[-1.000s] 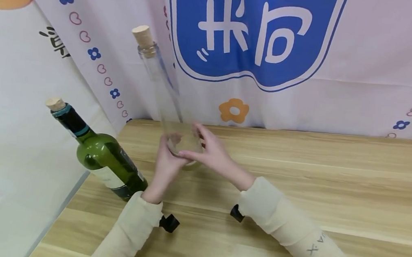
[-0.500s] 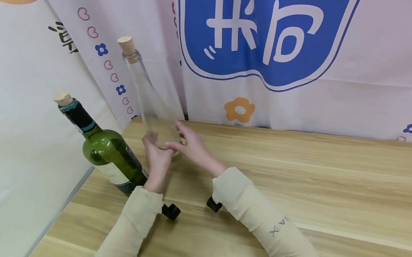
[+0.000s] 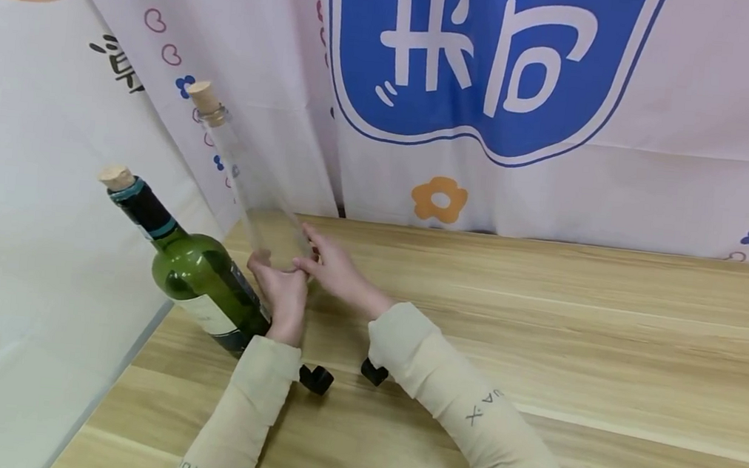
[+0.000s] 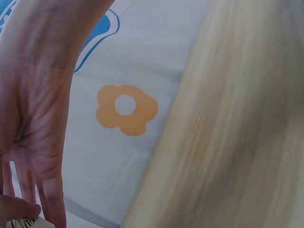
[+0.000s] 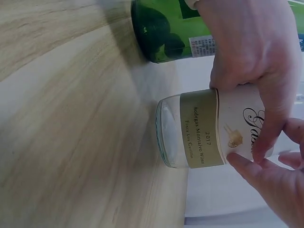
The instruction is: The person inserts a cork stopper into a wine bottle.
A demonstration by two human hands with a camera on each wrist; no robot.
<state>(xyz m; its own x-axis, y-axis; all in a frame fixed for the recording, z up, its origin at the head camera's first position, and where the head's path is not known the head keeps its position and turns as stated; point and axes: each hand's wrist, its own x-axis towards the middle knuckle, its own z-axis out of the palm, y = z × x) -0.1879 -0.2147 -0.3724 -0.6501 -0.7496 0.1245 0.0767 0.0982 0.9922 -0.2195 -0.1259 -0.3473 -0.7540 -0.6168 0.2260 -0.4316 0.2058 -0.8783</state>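
Observation:
A clear glass bottle (image 3: pixel 265 213) with a cork (image 3: pixel 204 97) in its neck stands roughly upright near the table's back left. My left hand (image 3: pixel 284 293) grips its lower body from the near side, and my right hand (image 3: pixel 343 274) grips it from the right. In the right wrist view, the bottle's printed label (image 5: pixel 202 128) shows beneath my left hand (image 5: pixel 259 57) and the fingers of my right hand (image 5: pixel 280 190). Whether its base touches the table cannot be told. A corked green wine bottle (image 3: pixel 194 266) stands just left of my left hand.
The wooden table (image 3: pixel 539 338) extends to the right and front. A patterned cloth (image 3: pixel 380 171) hangs behind its back edge, and a white sheet (image 3: pixel 27 233) hangs along the left side. Small black devices (image 3: pixel 316 380) sit at both wrists.
Both hands have moved left with the clear bottle, bringing it closer to the green bottle. Its corked top now appears lower and further left. The green bottle has stayed in place.

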